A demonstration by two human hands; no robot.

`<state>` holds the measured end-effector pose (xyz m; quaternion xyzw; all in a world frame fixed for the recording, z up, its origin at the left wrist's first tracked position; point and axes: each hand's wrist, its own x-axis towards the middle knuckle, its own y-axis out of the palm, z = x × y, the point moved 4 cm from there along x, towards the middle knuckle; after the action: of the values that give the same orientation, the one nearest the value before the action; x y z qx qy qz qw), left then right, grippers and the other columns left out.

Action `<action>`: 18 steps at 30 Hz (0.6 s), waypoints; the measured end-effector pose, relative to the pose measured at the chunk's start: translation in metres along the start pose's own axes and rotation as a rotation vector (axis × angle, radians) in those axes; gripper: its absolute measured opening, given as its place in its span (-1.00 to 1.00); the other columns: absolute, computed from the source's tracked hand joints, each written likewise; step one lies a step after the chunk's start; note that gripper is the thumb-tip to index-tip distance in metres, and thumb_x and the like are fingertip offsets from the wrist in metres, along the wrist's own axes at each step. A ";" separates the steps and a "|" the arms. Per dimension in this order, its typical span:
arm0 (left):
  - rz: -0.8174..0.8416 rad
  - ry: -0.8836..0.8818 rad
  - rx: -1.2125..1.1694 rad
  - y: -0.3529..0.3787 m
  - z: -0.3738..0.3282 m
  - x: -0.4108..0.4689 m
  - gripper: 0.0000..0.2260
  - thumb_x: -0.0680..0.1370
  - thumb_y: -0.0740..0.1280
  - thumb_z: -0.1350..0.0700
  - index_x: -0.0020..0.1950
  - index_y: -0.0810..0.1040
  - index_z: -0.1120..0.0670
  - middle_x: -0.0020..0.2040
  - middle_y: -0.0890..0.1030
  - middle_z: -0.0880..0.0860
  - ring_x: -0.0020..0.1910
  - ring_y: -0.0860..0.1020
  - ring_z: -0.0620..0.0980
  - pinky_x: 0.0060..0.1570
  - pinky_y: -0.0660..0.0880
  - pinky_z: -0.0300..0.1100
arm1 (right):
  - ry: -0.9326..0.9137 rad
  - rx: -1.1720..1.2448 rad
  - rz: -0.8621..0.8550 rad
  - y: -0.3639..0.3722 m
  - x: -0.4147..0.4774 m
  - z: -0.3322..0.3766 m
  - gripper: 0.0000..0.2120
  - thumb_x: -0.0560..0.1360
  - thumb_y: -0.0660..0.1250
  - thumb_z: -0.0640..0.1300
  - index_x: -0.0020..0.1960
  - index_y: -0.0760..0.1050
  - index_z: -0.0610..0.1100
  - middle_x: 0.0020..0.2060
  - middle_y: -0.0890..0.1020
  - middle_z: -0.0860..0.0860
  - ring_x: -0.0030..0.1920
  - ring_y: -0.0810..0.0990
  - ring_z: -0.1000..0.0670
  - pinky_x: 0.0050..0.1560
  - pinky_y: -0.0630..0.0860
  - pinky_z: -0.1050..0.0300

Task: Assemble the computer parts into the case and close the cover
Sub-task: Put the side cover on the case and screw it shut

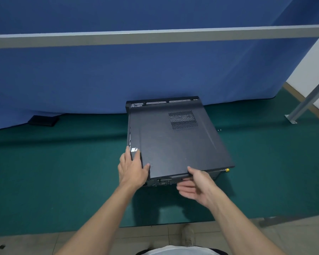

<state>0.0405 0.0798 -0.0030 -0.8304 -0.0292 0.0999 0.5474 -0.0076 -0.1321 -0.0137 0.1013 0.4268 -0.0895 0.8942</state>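
Observation:
A black computer case [215, 176] lies on its side on the green mat. Its dark grey side cover [173, 144], with a mesh vent near the far right, lies on top of the case. My left hand [132, 170] presses flat on the cover's near left corner, fingers spread over the edge. My right hand [195, 186] grips the cover's near edge at the handle lip, thumb on top and fingers underneath. The case's rear ports show just below that edge.
The green mat [63, 172] covers the floor area ahead. A blue cloth backdrop [118, 76] hangs behind the case. A small black box [42, 120] lies at the far left. A yellow-tipped item [227, 170] pokes out beside the case's right side. A metal frame leg [300, 105] stands at the right.

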 end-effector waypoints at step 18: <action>0.078 0.038 0.049 0.020 0.005 0.028 -0.32 0.64 -0.03 -0.22 0.58 -0.19 0.14 0.59 -0.22 0.06 0.56 -0.21 -0.01 0.50 -0.16 -0.07 | -0.539 -1.392 -0.576 -0.058 0.056 0.089 -0.30 0.57 -0.10 0.29 0.57 -0.10 -0.09 0.55 -0.08 -0.13 0.50 0.06 -0.21 0.43 0.18 -0.16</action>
<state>0.0657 0.0812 -0.0270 -0.8191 0.0162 0.1059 0.5636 0.0793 -0.2156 -0.0089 -0.6192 0.1635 -0.0512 0.7663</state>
